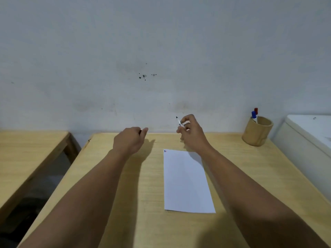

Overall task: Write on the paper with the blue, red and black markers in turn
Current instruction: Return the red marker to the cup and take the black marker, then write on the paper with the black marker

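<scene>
A white sheet of paper (187, 181) lies on the wooden table (143, 185), with tiny blue and red marks at its top left corner. My right hand (192, 135) hovers above the paper's far edge and holds a black marker (178, 121), uncapped, its black tip pointing up and left. To the left of the paper my left hand (129, 140) is closed around something small and dark, probably the marker's cap, mostly hidden. The blue marker (254, 116) and red marker (256, 110) stand capped in a wooden cup (257, 132) at the far right.
A second wooden table (26, 149) stands to the left across a gap. A white box-like surface (311, 133) borders the table on the right. A pale wall with dark specks rises right behind the table.
</scene>
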